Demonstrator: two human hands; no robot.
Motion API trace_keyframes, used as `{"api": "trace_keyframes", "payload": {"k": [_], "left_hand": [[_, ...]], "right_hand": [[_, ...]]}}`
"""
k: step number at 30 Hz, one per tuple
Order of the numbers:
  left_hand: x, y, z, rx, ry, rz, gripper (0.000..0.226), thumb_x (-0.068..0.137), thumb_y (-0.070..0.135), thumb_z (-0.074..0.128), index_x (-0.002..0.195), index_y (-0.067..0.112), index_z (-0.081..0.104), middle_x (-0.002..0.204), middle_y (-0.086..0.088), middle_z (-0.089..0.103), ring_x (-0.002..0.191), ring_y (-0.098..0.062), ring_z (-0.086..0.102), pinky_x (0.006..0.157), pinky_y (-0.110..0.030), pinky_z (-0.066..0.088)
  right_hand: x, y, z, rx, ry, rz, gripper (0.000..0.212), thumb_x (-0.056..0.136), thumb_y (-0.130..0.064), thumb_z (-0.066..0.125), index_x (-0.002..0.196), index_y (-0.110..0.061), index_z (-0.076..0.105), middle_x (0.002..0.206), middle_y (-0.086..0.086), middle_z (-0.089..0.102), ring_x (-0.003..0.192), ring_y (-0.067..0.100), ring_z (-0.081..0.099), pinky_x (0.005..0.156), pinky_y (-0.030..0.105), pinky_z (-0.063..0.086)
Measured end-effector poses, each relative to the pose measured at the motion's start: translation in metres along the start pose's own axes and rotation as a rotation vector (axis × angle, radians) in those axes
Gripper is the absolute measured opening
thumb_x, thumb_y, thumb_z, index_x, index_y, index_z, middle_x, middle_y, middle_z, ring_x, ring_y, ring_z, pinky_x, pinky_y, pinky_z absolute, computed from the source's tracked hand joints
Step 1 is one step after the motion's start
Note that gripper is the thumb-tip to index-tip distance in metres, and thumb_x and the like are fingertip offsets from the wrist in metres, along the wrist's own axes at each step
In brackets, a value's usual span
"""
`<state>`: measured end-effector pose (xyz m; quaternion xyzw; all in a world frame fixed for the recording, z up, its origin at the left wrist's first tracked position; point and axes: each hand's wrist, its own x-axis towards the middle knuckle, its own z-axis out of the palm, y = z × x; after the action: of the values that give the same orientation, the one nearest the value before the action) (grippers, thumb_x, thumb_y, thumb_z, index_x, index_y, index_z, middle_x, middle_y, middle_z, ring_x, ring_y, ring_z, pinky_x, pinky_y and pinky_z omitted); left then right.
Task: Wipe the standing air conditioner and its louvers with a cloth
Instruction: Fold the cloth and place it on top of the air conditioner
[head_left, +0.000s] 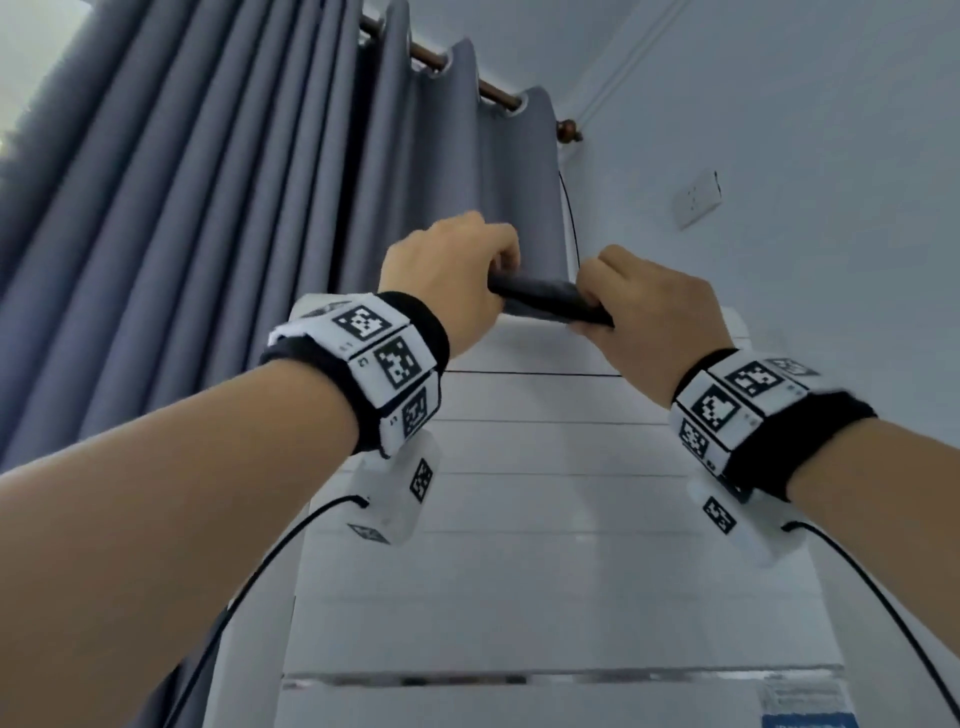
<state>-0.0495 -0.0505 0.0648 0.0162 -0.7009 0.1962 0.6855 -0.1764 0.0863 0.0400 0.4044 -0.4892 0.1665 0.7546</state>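
left hand (451, 270), right hand (649, 306), both grip dark cloth (545, 300)

Both hands are raised at the top of the white standing air conditioner (545, 519). The left hand (447, 275) and right hand (649, 306) grip a dark cloth (545, 296) stretched between them, with the grey curtain (208, 208) behind.

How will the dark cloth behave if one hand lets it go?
The dark cloth is stretched taut between the left hand and right hand, so it probably goes limp and droops. It looks thin and light, so one hand could likely hold it.
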Motion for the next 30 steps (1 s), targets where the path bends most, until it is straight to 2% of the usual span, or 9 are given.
{"api": "trace_keyframes", "payload": {"k": [5, 9, 12, 15, 16, 18, 20, 23, 30], "left_hand": [[0.022, -0.005, 0.006, -0.006, -0.01, -0.005, 0.016, 0.076, 0.014, 0.057, 0.086, 0.027, 0.06, 0.091, 0.002, 0.056, 0.086, -0.027, 0.056, 0.067, -0.032, 0.036], [0.036, -0.006, 0.013, 0.006, -0.104, -0.051, 0.025, 0.077, 0.011, 0.056, 0.095, 0.026, 0.065, 0.094, 0.0, 0.061, 0.094, -0.028, 0.057, 0.069, -0.028, 0.035], [0.034, -0.008, 0.02, -0.014, -0.28, -0.081, 0.03, 0.078, 0.009, 0.051, 0.099, 0.025, 0.066, 0.093, -0.002, 0.064, 0.087, -0.026, 0.056, 0.067, -0.027, 0.037], [0.027, -0.006, 0.025, -0.013, -0.488, -0.115, 0.026, 0.081, 0.011, 0.048, 0.098, 0.023, 0.063, 0.079, 0.0, 0.057, 0.082, -0.024, 0.054, 0.063, -0.026, 0.037], [0.026, -0.005, 0.027, -0.005, -0.538, -0.125, 0.029, 0.083, 0.014, 0.047, 0.107, 0.023, 0.061, 0.086, -0.001, 0.058, 0.09, -0.026, 0.056, 0.067, -0.027, 0.04], [0.024, -0.005, 0.031, -0.013, -0.634, -0.161, 0.047, 0.089, 0.02, 0.045, 0.135, 0.027, 0.043, 0.127, -0.005, 0.055, 0.12, -0.028, 0.049, 0.091, -0.031, 0.042], [0.022, -0.003, 0.031, -0.041, -0.693, -0.178, 0.065, 0.092, 0.025, 0.044, 0.148, 0.03, 0.014, 0.156, -0.004, 0.022, 0.139, -0.026, 0.028, 0.111, -0.033, 0.028], [0.019, 0.007, 0.032, 0.005, -0.676, -0.139, 0.075, 0.091, 0.028, 0.047, 0.148, 0.033, -0.002, 0.159, -0.002, -0.003, 0.145, -0.028, 0.005, 0.114, -0.04, 0.015], [0.015, 0.019, 0.037, 0.07, -0.69, -0.122, 0.062, 0.096, 0.026, 0.033, 0.15, 0.026, 0.002, 0.159, 0.002, -0.002, 0.146, -0.021, 0.0, 0.114, -0.041, 0.007]], "right_hand": [[0.022, 0.016, 0.003, -0.068, -0.072, -0.007, 0.015, 0.081, -0.016, 0.063, 0.087, -0.012, 0.05, 0.083, 0.005, 0.055, 0.071, 0.028, 0.049, 0.051, 0.032, 0.035], [0.04, 0.02, 0.011, -0.109, -0.161, 0.018, 0.017, 0.081, -0.005, 0.056, 0.084, -0.015, 0.043, 0.085, 0.007, 0.053, 0.062, 0.027, 0.039, 0.052, 0.032, 0.029], [0.045, 0.022, 0.018, -0.136, -0.235, 0.07, 0.025, 0.08, -0.001, 0.054, 0.081, -0.018, 0.036, 0.087, 0.007, 0.054, 0.064, 0.028, 0.04, 0.055, 0.033, 0.03], [0.044, 0.025, 0.027, -0.139, -0.365, 0.091, 0.019, 0.08, 0.002, 0.051, 0.089, -0.013, 0.044, 0.09, 0.009, 0.057, 0.074, 0.029, 0.048, 0.06, 0.032, 0.033], [0.042, 0.026, 0.03, -0.121, -0.401, 0.104, 0.019, 0.08, 0.003, 0.048, 0.091, -0.012, 0.045, 0.091, 0.01, 0.057, 0.076, 0.029, 0.048, 0.061, 0.033, 0.034], [0.036, 0.026, 0.035, -0.069, -0.469, 0.151, 0.019, 0.082, 0.003, 0.044, 0.094, -0.011, 0.047, 0.097, 0.011, 0.057, 0.083, 0.03, 0.051, 0.066, 0.034, 0.039], [0.031, 0.025, 0.039, -0.024, -0.521, 0.196, 0.022, 0.084, -0.001, 0.042, 0.104, -0.007, 0.05, 0.114, 0.01, 0.05, 0.098, 0.03, 0.052, 0.077, 0.036, 0.043], [0.028, 0.022, 0.04, -0.016, -0.503, 0.2, 0.031, 0.085, -0.009, 0.045, 0.116, -0.005, 0.049, 0.134, 0.008, 0.034, 0.114, 0.029, 0.043, 0.089, 0.04, 0.044], [0.02, 0.001, 0.042, 0.177, -0.609, 0.139, 0.049, 0.093, -0.022, 0.037, 0.141, -0.014, 0.03, 0.15, 0.001, 0.028, 0.134, 0.022, 0.027, 0.109, 0.041, 0.027]]}}
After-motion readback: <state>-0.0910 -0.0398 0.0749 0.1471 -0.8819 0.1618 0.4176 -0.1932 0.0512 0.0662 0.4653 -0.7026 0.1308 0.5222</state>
